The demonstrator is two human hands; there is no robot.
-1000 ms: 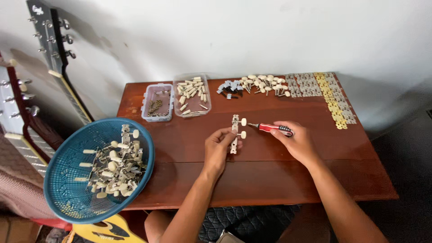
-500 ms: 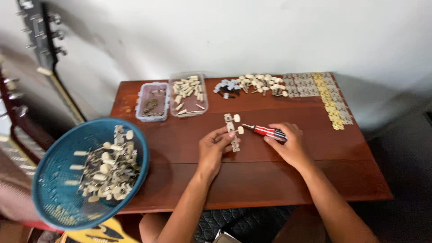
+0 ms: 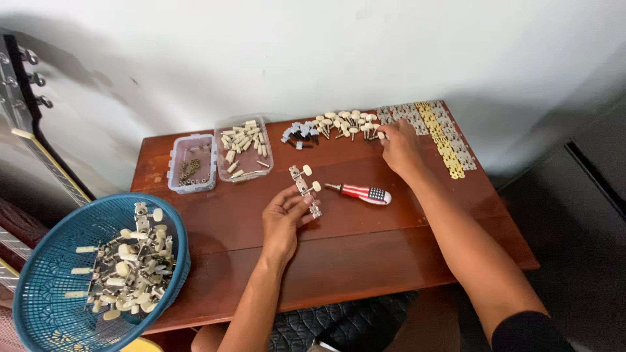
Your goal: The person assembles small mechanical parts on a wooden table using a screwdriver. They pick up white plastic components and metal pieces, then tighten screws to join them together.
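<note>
Wooden table (image 3: 404, 261) | left hand (image 3: 283, 218) grips tuner strip (image 3: 305, 189) | right hand (image 3: 399, 146) dropped screwdriver (image 3: 362, 193), now pinching pegs (image 3: 345, 122)

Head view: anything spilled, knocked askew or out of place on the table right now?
Nothing stands out. The parts sit in sorted groups along the back edge of the table, the screwdriver lies flat between the hands, and the left hand holds a tuner strip. The blue basket overhangs the table's left edge.
</note>
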